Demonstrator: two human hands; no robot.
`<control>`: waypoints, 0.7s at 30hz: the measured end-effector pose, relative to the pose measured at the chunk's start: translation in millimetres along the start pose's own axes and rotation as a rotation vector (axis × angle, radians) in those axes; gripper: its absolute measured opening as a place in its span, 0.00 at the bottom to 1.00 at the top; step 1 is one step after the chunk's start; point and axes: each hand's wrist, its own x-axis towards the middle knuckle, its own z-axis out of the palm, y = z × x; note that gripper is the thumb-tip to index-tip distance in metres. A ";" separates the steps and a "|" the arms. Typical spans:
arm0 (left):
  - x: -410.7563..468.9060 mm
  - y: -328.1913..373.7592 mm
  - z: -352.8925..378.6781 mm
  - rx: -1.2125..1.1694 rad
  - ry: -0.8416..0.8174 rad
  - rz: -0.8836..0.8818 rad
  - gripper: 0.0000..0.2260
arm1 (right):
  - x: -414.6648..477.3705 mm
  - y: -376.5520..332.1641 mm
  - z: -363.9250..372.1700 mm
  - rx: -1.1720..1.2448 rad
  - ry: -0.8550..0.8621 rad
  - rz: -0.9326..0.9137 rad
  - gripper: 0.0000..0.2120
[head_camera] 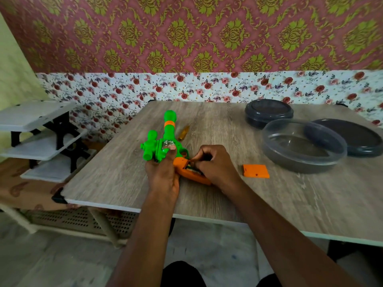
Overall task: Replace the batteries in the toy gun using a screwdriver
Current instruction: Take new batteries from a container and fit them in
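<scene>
The toy gun lies on the table near its front left edge, green barrel pointing away from the person and orange grip toward them. The left hand grips the gun's green body from below, with the thumb laid up along its side. The battery compartment in the grip is open. Its orange cover lies flat on the table well to the right of the gun, so the unscrewing and the cover removal look done. The screwdriver, with an amber handle, lies just right of the barrel, touched by neither hand. The right hand sits over the open compartment with its fingers curled in toward it. Motion blur and the fingers themselves hide whether they pinch a battery or only press on one. Something metallic shows inside the compartment, but I cannot tell whether those cells are old or new, and no loose batteries show near the gun. By my reading the job is about midway, at the battery swap. Left to do are seating the cells, setting the cover back and driving its screw. Further right of the gun stand a closed dark container, a clear-walled tub and a dark lid.
</scene>
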 end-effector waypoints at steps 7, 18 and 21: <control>-1.3 0.7 1.6 -0.010 0.011 0.012 0.22 | -11.6 -3.7 -13.2 -0.078 0.061 -0.153 0.05; -5.1 3.1 1.7 0.021 0.008 0.000 0.22 | -43.3 12.4 -83.6 -0.516 0.280 -0.361 0.10; -5.1 2.7 1.1 0.050 0.004 0.000 0.19 | -50.5 12.5 -100.7 -0.607 0.094 -0.186 0.13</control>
